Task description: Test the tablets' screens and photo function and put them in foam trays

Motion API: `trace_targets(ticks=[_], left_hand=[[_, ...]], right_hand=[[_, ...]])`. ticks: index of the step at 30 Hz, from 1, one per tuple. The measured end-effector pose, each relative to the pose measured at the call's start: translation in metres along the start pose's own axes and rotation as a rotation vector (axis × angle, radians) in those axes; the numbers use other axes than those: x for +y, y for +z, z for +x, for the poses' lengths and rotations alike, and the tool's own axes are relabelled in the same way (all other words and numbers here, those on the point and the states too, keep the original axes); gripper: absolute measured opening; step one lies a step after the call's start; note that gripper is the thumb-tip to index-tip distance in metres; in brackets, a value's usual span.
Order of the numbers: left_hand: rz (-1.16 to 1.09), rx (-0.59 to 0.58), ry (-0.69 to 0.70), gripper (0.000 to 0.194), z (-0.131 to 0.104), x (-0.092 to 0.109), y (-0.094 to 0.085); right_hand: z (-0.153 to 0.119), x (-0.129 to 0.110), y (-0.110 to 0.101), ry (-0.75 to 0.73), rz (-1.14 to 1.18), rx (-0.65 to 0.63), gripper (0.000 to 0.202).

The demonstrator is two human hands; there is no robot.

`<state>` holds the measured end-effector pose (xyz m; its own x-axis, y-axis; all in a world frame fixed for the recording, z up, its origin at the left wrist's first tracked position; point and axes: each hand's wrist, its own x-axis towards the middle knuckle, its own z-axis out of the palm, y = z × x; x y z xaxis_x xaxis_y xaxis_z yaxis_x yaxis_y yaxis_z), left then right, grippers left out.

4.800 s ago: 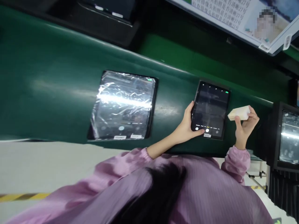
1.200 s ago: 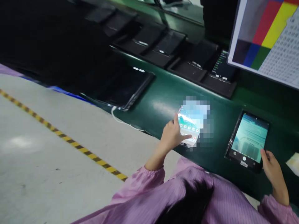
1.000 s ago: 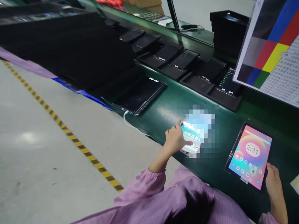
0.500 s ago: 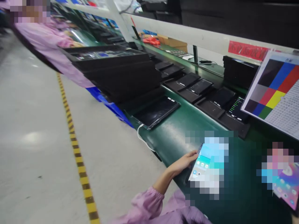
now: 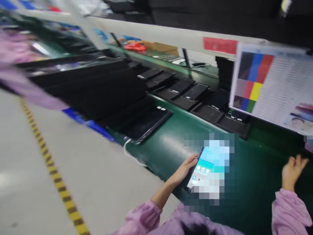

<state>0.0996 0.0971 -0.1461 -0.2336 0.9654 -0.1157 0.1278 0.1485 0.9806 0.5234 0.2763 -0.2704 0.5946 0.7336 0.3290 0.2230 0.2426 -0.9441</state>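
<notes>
My left hand [image 5: 183, 169] is closed on the left edge of a tablet [image 5: 204, 164], which is tilted above the green bench mat. Its lit screen shows a blue and teal home page with app icons, and part of it is blurred out. At the right side, my right hand [image 5: 292, 171] has its fingers apart with nothing visible in them. Just above those fingertips, at the frame's edge, a small part of a dark device with a pinkish patch [image 5: 308, 142] shows; most of it is cut off.
A dark tablet [image 5: 149, 122] with a white cable lies left on the green mat [image 5: 176, 130]. Black trays [image 5: 207, 114] holding devices line the back. A colour-block chart sheet [image 5: 271, 88] hangs at right. Stacked black trays [image 5: 93, 88] and a co-worker's pink sleeve [image 5: 26, 81] are left.
The view has swung right. A second lit tablet with a pink and purple screen, at the right before, is no longer there; my right hand now shows with its fingers apart. My left hand keeps its tablet.
</notes>
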Motion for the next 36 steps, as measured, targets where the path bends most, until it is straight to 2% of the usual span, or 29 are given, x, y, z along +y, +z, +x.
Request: trace_targets(ticks=[3,5,9,12,15,18,20,22,23,25,27,28,30,32,34,36], left_hand=[[0.085,-0.085,-0.005,0.067,0.023,0.017,0.034],[0.138,-0.174,-0.006,0.065,0.051,0.028,0.075],[0.224,-0.304,0.017,0.046,0.124,0.041,0.184],[0.280,-0.303,0.074,0.033,0.179,0.048,0.270],[0.327,-0.299,0.112,0.038,0.214,0.049,0.341],[0.390,-0.339,0.111,0.042,0.225,0.042,0.387],[0.432,-0.398,0.130,0.041,0.222,0.036,0.397],[0.476,-0.469,0.184,0.037,0.215,0.035,0.388],[0.503,-0.505,0.223,0.034,0.211,0.038,0.376],[0.575,-0.565,0.317,0.028,0.204,0.052,0.336],[0.665,-0.582,0.426,0.023,0.196,0.074,0.281],[0.714,-0.555,0.482,0.021,0.193,0.086,0.251],[0.808,-0.422,0.584,0.023,0.187,0.106,0.191],[0.889,-0.258,0.637,0.025,0.182,0.117,0.143],[0.950,-0.138,0.656,0.028,0.178,0.117,0.114],[0.981,-0.071,0.668,0.030,0.173,0.112,0.105]], right_hand=[[-0.032,0.016,0.014,0.069,0.083,0.055,0.070],[-0.039,0.020,0.020,0.079,0.140,0.083,0.068],[-0.032,0.023,0.023,0.159,0.254,0.219,0.064],[-0.024,0.025,0.019,0.204,0.305,0.322,0.063],[-0.021,0.026,0.015,0.217,0.313,0.392,0.062],[-0.019,0.027,0.015,0.219,0.300,0.402,0.061],[-0.017,0.028,0.016,0.214,0.290,0.393,0.062],[-0.016,0.030,0.018,0.209,0.289,0.382,0.062],[-0.016,0.031,0.018,0.207,0.292,0.377,0.063],[-0.016,0.031,0.020,0.201,0.299,0.367,0.062],[-0.017,0.029,0.021,0.187,0.308,0.354,0.061],[-0.018,0.028,0.022,0.177,0.312,0.347,0.061],[-0.018,0.026,0.023,0.151,0.318,0.334,0.060],[-0.017,0.024,0.025,0.127,0.313,0.323,0.059],[-0.015,0.023,0.025,0.113,0.303,0.314,0.057],[-0.013,0.022,0.025,0.110,0.298,0.301,0.056]])
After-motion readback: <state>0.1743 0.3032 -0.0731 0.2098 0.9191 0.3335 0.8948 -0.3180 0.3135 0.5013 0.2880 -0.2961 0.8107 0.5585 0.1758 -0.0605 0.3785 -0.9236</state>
